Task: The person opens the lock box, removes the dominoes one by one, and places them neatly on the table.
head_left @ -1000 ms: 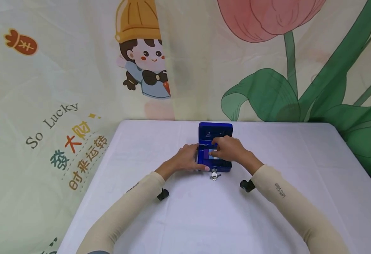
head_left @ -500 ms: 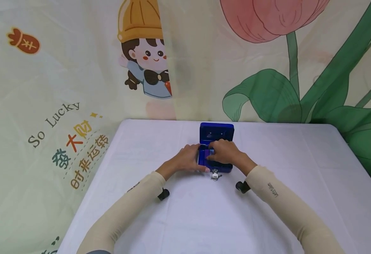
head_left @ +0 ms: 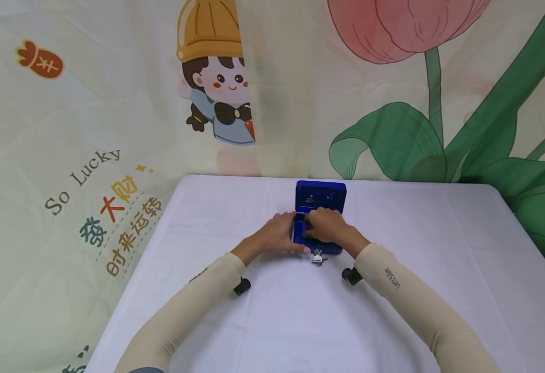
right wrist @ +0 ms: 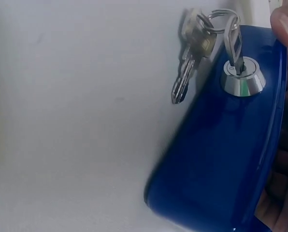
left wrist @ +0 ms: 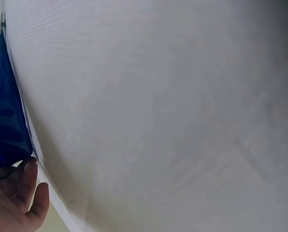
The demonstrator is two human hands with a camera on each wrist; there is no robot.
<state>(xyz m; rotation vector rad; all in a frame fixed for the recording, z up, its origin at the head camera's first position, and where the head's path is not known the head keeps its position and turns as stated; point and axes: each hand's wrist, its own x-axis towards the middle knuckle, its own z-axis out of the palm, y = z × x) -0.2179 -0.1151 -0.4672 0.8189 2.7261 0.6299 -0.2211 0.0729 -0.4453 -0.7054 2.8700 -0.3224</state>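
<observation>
Keys (right wrist: 186,70) hang at the lock (right wrist: 243,83) of the blue box (right wrist: 209,150), just right of centre, left hand (head_left: 279,233) gripping its left side, right hand (head_left: 326,226) inside, grip hidden, lid (head_left: 321,196) raised beyond: opening looks done, handling within apparently unfinished

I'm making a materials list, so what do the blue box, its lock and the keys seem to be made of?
Blue box: probably painted metal, though hard plastic is possible; its smooth walls show a glossy sheen.
Lock: likely chrome-plated metal, going by its bright, mirror-like reflections.
Keys: apparently bare metal, silvery with a duller shine.
</observation>
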